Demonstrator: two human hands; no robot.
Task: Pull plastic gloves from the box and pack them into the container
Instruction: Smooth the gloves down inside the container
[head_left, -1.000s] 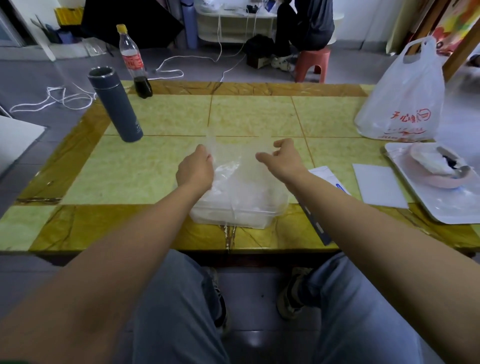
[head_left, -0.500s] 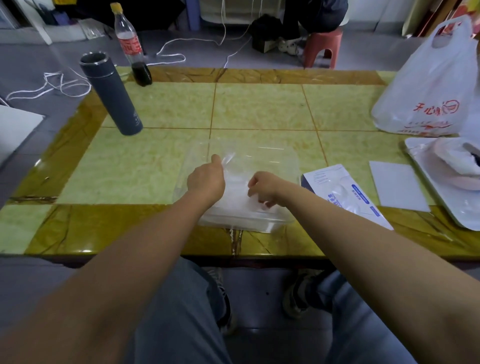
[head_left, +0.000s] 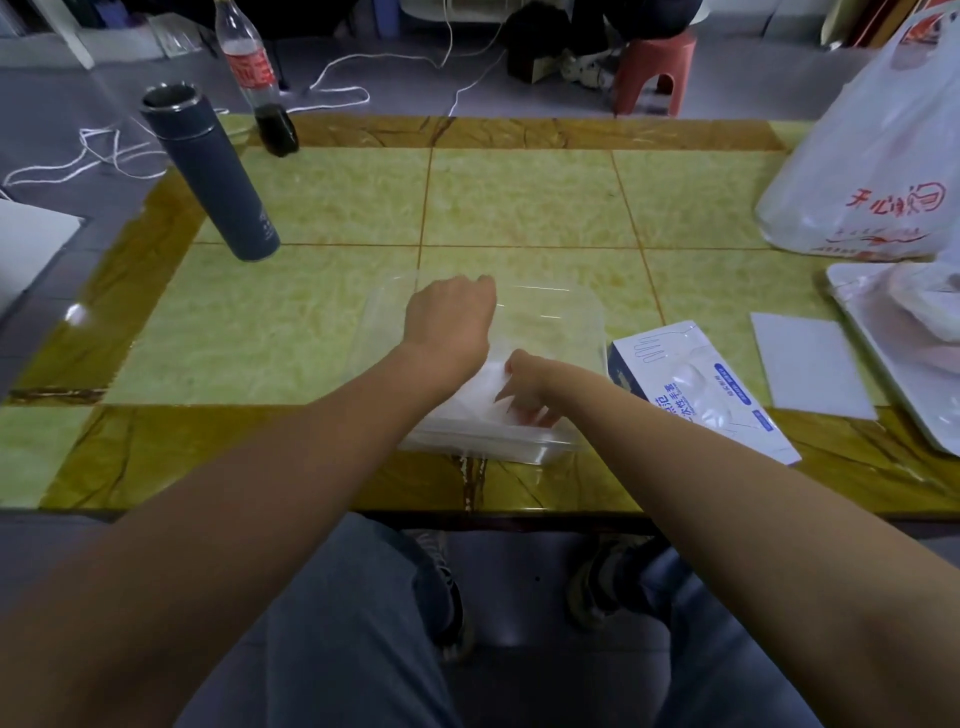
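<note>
The right hand (head_left: 527, 387) is lowered into the near half of the clear container (head_left: 571, 332), its fingers (head_left: 540, 415) spread and pointing down, the tips pressing on the white plastic gloves (head_left: 462, 410) heaped there. The left hand (head_left: 449, 317) hovers over the far left part of the container with knuckles up and fingers curled under; whether it pinches anything I cannot tell (the palm side is hidden).

The container lies open like a shell. The filled half sits close to the near edge of the desk (head_left: 519, 197), and the transparent lid half lies flat beyond it. Just to its right, nearly touching, the blue and white glove box (head_left: 696, 384) lies flat and angled toward the near right.

Further right sit a white sheet (head_left: 810, 364) and then a white tray (head_left: 883, 332) that runs off the frame. A white plastic bag (head_left: 872, 156) with red print stands at the far right. On the far left a dark flask (head_left: 213, 171) stands upright, and behind it, at the far edge, is a cola bottle (head_left: 254, 78).

Bare green desk opens to the left of the container and across the far middle. Beyond the far edge, a white cable (head_left: 337, 88) loops over the floor near a red stool (head_left: 652, 67).
</note>
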